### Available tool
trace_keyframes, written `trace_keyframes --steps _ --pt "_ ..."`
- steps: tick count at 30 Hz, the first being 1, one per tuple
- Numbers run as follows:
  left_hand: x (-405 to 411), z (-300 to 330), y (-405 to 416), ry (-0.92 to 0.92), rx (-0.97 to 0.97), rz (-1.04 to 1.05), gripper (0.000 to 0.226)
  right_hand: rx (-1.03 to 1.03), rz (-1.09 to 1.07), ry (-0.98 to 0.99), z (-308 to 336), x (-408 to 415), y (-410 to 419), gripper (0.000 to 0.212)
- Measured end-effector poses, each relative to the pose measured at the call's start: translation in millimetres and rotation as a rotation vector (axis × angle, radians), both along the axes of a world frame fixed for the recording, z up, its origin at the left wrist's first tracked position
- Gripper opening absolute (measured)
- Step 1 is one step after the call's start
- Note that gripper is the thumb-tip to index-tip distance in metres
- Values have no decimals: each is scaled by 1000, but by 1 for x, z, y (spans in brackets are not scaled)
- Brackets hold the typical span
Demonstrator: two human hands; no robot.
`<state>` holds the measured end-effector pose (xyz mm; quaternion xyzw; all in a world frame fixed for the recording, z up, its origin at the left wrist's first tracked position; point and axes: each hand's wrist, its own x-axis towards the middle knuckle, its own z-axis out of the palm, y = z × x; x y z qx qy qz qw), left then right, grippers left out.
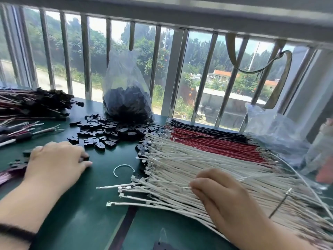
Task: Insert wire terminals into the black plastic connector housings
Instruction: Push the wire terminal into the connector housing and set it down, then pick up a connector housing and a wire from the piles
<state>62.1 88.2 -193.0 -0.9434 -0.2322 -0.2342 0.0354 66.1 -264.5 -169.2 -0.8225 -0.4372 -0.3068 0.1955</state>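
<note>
The left hand (pixel 55 159) lies palm down on the dark green bench (pixel 86 210), forearm coming in from the lower left with a black band at the wrist. Its fingers curl forward and the fingertips grip one small black plastic connector housing (pixel 84 157) against the bench top. The right hand (pixel 221 197) reaches in from the lower right and rests on the fanned white wires (pixel 180 170); thumb and forefinger pinch a single white wire with a metal terminal (pixel 126 186), whose tip juts out to the left beyond the rest of the fan.

The loose pile of black connector housings (pixel 104 130) sits just beyond the left hand, several dozen pieces, too many and too overlapped to count exactly. Behind it stands one clear plastic bag of black housings (pixel 128 98) against the window bars (pixel 86 56). Three colour bands of wire lie side by side on the right: white nearest, then red wires (pixel 212 143), then black wires (pixel 203 128) farthest back, each band far too dense to count. One short curved white wire scrap (pixel 124 167) lies between the hands. At far left is a heap of finished wire assemblies (pixel 34 101). One crumpled clear plastic sheet (pixel 273 130) lies at the right edge.
</note>
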Motion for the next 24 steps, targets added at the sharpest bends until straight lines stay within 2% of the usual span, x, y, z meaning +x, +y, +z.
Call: trace_keyframes --steps 2,5,7,10,12,14,17,20,24 --pt "3 -1 -2 -28 49 -22 11 27 14 -1 -2 0 0 21" --pt "4 -8 -2 -4 66 -49 22 74 40 45 -5 1 0 21" --pt "1 -9 -4 -85 -84 -135 34 109 65 103 -7 2 0 20" --pt "-24 -1 -29 -306 -526 -332 52 175 84 174 -8 2 1 14" --pt "-53 7 -66 -347 -676 -523 52 205 95 196 -8 1 2 10" --pt "-76 15 -110 -307 -765 -673 48 207 101 191 -6 -1 3 7" --pt "-87 16 -155 -277 -813 -794 44 167 96 176 -4 -5 2 7" --pt "-80 7 -169 -267 -827 -795 48 97 101 104 -2 -9 -1 6" --pt "-76 0 -165 -249 -878 -808 35 35 98 62 -1 -10 -1 3"
